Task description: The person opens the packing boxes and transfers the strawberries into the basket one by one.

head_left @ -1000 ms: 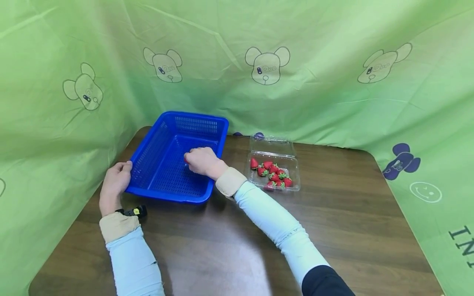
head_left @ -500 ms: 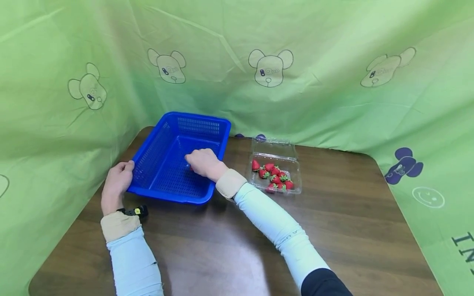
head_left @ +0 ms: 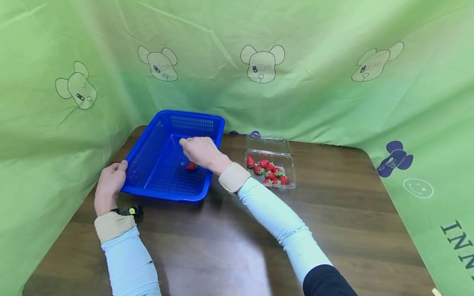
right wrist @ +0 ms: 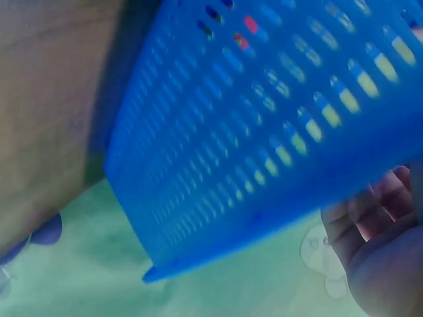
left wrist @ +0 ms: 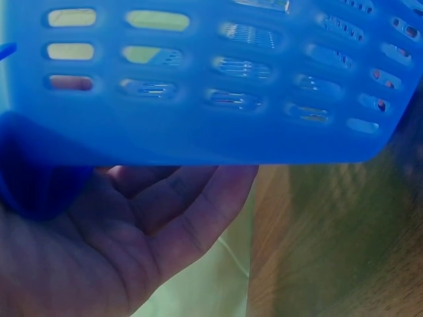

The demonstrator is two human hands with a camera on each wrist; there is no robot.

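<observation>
A blue basket (head_left: pixel 159 191) stands at the left of the table. At its near left corner my left hand (head_left: pixel 111 183) grips the rim, thumb on top; in the left wrist view that hand (left wrist: pixel 132 231) has its fingers curled under the basket edge (left wrist: pixel 198 142). Inside the basket lies a strawberry (head_left: pixel 191 166), just below my right hand (head_left: pixel 203 153). This hand is over the basket, and the right wrist view shows its loosely bent fingers (right wrist: pixel 370 218) with nothing visible in them.
Right of the basket, a clear plastic box (head_left: pixel 290 164) with its lid (head_left: pixel 268 144) folded back holds several strawberries (head_left: pixel 270 167). A green printed cloth (head_left: pixel 314 107) hangs around the back and sides of the wooden table (head_left: pixel 333 205).
My right hand has let go of the strawberry and lifted slightly away, so the fruit shows on the basket floor. My left hand keeps its hold on the rim.
</observation>
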